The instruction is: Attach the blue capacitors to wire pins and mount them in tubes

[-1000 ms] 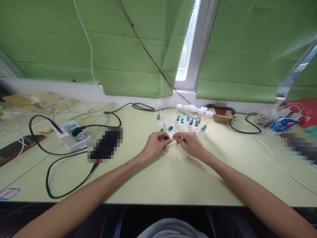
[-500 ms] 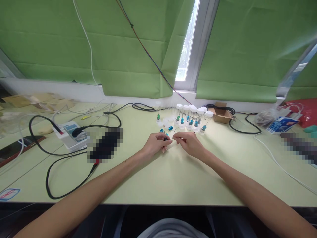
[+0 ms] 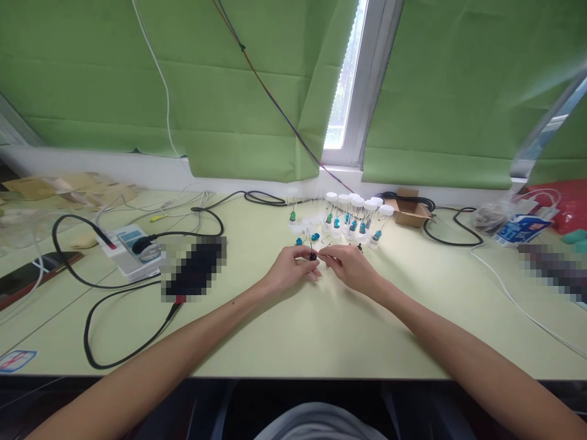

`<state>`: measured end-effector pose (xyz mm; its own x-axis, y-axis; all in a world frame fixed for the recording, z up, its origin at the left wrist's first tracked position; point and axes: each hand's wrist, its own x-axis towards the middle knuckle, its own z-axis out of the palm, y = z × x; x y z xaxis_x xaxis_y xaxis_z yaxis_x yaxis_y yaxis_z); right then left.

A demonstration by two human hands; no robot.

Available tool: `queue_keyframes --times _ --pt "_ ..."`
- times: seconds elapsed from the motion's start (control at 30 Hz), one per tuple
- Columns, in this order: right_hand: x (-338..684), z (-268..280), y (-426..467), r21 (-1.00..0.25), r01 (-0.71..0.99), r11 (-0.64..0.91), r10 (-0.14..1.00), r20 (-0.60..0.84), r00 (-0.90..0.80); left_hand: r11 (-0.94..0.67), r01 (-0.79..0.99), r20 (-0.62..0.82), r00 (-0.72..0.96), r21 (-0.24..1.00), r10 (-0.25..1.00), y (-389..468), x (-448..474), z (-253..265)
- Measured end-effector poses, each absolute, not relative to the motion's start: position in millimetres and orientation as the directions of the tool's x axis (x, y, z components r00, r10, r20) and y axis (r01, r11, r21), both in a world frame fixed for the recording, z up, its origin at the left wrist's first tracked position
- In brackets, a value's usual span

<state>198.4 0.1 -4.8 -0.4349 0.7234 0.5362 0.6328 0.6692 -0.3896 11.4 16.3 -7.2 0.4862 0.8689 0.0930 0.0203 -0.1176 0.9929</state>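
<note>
Between thumb and fingers, my left hand (image 3: 292, 266) pinches a small black part (image 3: 313, 256) with a thin bent metal rod standing up from it. My right hand (image 3: 351, 264) is closed on a slim tool whose dark end (image 3: 360, 248) pokes out behind the fingers; its kind is mostly hidden. The fingertips of both hands meet at the black part. Just beyond them lie small blue parts (image 3: 315, 236) and a thin bent metal piece (image 3: 325, 241). Several clear tubes with white caps (image 3: 386, 210) stand behind, holding green or blue parts on thin rods.
An open cardboard box (image 3: 410, 211) sits at the back beside black cable. Left are a power strip (image 3: 137, 250), looping black cords and a blurred dark object (image 3: 195, 269). On the right lie a blue-and-white packet (image 3: 523, 229) and a white cable (image 3: 509, 293).
My left hand has tilted and brought the black part slightly right, against my right fingertips. The gap between the hands has closed.
</note>
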Motion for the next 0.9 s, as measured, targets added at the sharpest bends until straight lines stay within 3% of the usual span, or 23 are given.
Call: queue_keyframes --times 0.9 --pt "197.4 -6.2 -2.8 -0.288 0.693 0.661 0.726 0.479 -0.493 -0.272 0.166 0.174 0.447 0.948 0.878 15.2 11.3 -12.1"
